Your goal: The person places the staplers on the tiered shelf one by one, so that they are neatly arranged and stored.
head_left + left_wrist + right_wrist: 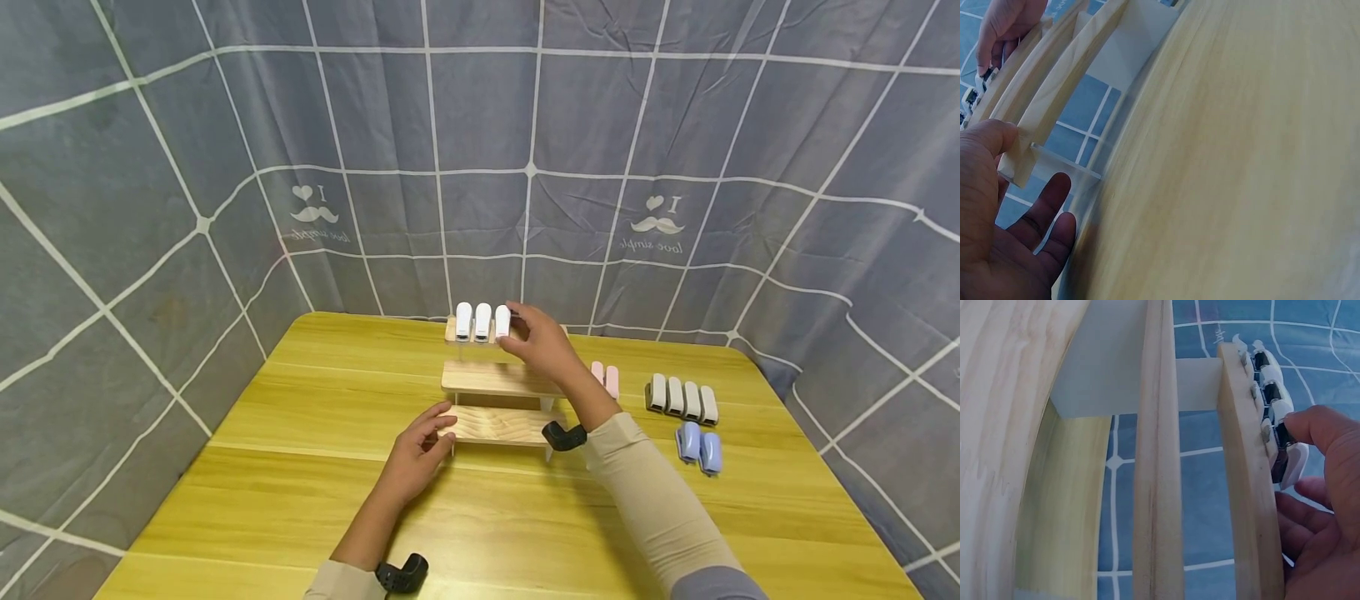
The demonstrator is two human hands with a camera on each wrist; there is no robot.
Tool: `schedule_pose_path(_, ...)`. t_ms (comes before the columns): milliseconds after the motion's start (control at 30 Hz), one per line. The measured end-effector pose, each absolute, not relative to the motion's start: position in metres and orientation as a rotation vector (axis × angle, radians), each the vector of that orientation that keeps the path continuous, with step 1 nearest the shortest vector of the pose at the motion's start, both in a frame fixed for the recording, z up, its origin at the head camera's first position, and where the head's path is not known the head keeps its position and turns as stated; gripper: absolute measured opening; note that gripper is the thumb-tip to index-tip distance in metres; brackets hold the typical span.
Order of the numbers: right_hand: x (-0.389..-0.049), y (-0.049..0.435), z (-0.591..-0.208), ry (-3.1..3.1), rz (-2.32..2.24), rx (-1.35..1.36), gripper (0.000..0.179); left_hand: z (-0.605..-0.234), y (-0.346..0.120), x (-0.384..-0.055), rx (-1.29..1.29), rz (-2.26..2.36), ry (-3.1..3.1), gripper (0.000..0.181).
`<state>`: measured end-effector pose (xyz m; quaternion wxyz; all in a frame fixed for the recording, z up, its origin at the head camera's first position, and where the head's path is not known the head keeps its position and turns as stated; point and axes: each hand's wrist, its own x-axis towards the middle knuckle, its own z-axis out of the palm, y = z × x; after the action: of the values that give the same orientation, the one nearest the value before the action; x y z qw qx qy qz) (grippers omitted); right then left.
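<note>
A three-step wooden display shelf [495,425] stands mid-table. On its top step, three white mini staplers [483,322] sit side by side in a row. My right hand [546,340] pinches the rightmost white stapler [502,322] between thumb and fingers. In the right wrist view the thumb [1319,425] lies against this stapler at the near end of the row. My left hand [416,454] holds the left end of the lowest step; in the left wrist view its thumb [997,134] lies on the board's edge while two other fingers stretch out below.
Right of the shelf lie pink staplers [612,382], partly hidden behind the right forearm. Farther right are a row of several grey-white staplers [692,400] and two blue staplers [710,452]. A grey checked curtain [480,208] surrounds the table's back and sides.
</note>
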<state>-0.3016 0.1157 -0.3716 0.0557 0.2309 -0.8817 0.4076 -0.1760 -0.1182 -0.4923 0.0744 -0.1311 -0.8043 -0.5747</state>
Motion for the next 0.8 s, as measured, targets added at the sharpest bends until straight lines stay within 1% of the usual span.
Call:
schedule_pose_path(133,-0.297,0.120,-0.371,-2.643,1.323,0.704,0.065,-0.491,-0.118,-0.175,-0.383,-1.762,-2.395,0.026)
schedule_pose_path(333,-0.278,0.136,-0.371,-2.584,1.397,0.603,0.058,-0.490,-0.117,-0.175,-0.386,-1.765,-2.385,0.025)
schedule_pose_path(567,-0.253,0.166,-0.379,-2.515,1.352,0.525,0.051,-0.491,-0.118,-0.176,-0.380,-1.724,-2.414,0.026)
schedule_pose_path(800,-0.230,0.204,-0.396,-2.492,1.309,0.483,0.048,-0.494,-0.117,-0.176,-0.372,-1.722,-2.417,0.026)
